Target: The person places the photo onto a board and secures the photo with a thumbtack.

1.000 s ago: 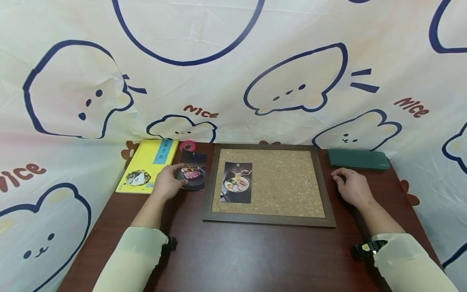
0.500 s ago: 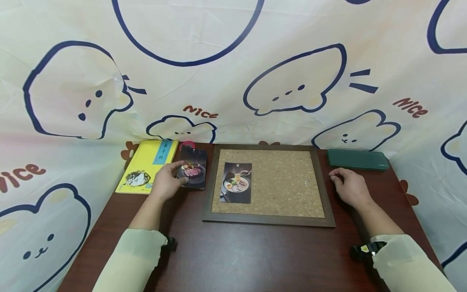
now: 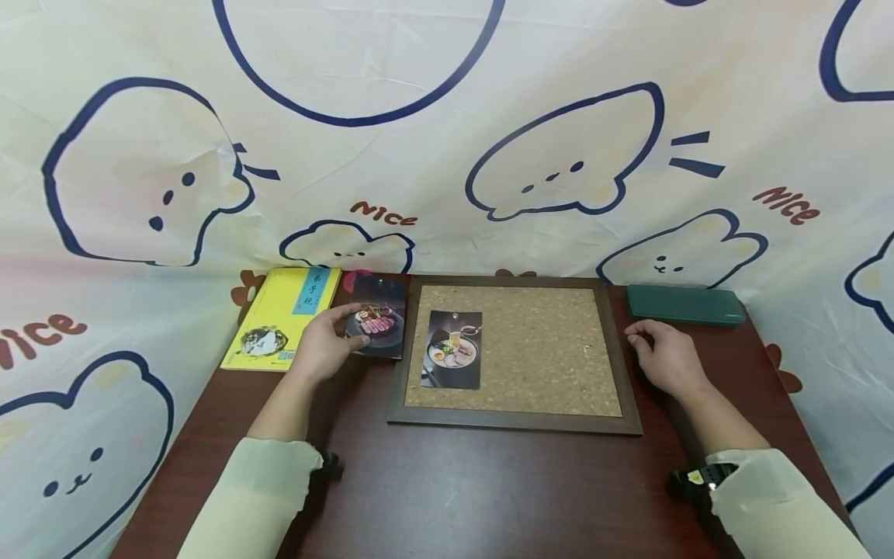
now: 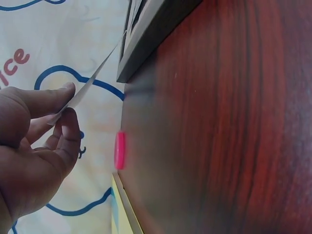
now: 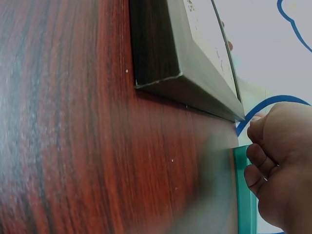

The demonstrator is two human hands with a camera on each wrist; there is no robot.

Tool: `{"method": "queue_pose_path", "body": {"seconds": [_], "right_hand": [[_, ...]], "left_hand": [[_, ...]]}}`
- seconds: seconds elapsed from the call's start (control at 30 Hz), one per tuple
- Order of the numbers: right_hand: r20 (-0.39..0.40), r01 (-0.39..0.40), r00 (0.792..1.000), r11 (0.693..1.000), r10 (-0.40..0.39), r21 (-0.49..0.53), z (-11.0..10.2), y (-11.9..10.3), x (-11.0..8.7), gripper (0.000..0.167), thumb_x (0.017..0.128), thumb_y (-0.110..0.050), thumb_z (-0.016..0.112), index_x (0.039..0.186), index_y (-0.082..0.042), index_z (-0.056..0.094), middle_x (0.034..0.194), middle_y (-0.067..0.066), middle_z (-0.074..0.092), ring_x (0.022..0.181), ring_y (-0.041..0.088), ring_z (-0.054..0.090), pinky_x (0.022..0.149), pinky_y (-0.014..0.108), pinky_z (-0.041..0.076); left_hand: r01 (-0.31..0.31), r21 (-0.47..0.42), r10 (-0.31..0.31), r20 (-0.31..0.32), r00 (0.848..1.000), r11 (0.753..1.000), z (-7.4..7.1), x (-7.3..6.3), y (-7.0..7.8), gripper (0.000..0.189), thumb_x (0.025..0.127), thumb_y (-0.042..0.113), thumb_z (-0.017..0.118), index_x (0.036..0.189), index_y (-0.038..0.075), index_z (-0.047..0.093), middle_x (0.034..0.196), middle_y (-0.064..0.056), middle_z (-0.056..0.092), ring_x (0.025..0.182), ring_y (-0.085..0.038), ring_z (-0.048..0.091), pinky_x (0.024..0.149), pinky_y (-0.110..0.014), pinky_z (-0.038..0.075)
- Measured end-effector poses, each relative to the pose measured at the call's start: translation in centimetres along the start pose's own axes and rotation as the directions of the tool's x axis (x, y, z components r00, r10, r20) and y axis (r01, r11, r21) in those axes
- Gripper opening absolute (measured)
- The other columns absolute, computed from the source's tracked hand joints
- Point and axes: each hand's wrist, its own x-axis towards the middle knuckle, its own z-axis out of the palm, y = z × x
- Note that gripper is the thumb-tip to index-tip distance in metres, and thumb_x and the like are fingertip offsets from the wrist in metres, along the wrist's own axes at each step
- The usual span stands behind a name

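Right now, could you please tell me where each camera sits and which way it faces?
Head: on the head, facing forward and down at the brown-framed rectangular cork board; left hand, right hand and pale green sleeves show.
Left wrist: worn there, facing the thin rectangular paper photo; the left hand shows, pinching it.
Right wrist: worn there, facing the board's corner and flat green case; the right hand shows.
Both wrist views share the board's brown frame.

Corkboard (image 3: 545, 349) on tbl (image 3: 447, 481), pic (image 3: 453, 351) on its L half; book (image 3: 282, 318) L, case (image 3: 686, 305) R.
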Motion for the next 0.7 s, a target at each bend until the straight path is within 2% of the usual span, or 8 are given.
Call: {"method": "queue_pose_path", "body": {"seconds": [0.13, 0.37, 0.5, 0.7], "right_hand": [[0.005, 0.002, 1.0, 1.0, -0.002, 0.006, 0.0, -0.3, 0.0, 0.015, 0.105, -0.01, 0.059, 0.112, -0.003, 0.071, 0.114, 0.024, 0.069, 0.093, 0.038, 0.065, 0.078, 0.058, 0.049], [-0.003, 0.001, 1.0, 1.0, -0.001, 0.003, 0.2, -0.7, 0.2, 0.014, 0.105, -0.011, 0.059, 0.11, -0.005, 0.071, 0.107, 0.02, 0.07, 0.076, 0.027, 0.058, 0.068, 0.044, 0.046], [0.001, 0.004, 1.0, 1.0, -0.004, 0.007, 0.4, -1.0, 0.3, 0.014, 0.105, -0.011, 0.06, 0.111, -0.005, 0.071, 0.107, 0.019, 0.07, 0.077, 0.026, 0.059, 0.068, 0.044, 0.046], [0.021, 0.006, 1.0, 1.0, -0.006, 0.015, 0.5, -1.4, 0.6, 0.015, 0.106, -0.012, 0.058, 0.112, -0.005, 0.07, 0.111, 0.021, 0.07, 0.09, 0.033, 0.063, 0.075, 0.052, 0.049]], "left_hand": [[0.004, -0.011, -0.004, 0.008, 1.0, 1.0, 0.1, -0.1, 0.5, 0.062, 0.093, 0.017, 0.079, 0.15, 0.015, 0.055, 0.141, -0.015, 0.053, 0.117, -0.034, 0.052, 0.092, -0.045, 0.05], [-0.004, -0.035, 0.005, 0.029, 1.0, 0.999, 0.3, -0.2, 1.4, 0.064, 0.091, 0.021, 0.081, 0.15, 0.018, 0.056, 0.14, -0.015, 0.053, 0.115, -0.034, 0.052, 0.088, -0.043, 0.051], [-0.018, -0.039, 0.019, 0.034, 0.999, 0.999, 0.7, -0.2, 1.6, 0.063, 0.091, 0.021, 0.082, 0.149, 0.017, 0.057, 0.137, -0.015, 0.054, 0.112, -0.033, 0.054, 0.084, -0.04, 0.052], [-0.021, -0.044, 0.023, 0.035, 0.999, 0.999, 1.2, -0.1, 1.8, 0.063, 0.09, 0.024, 0.083, 0.147, 0.018, 0.058, 0.135, -0.014, 0.055, 0.109, -0.032, 0.055, 0.08, -0.038, 0.053]]}}
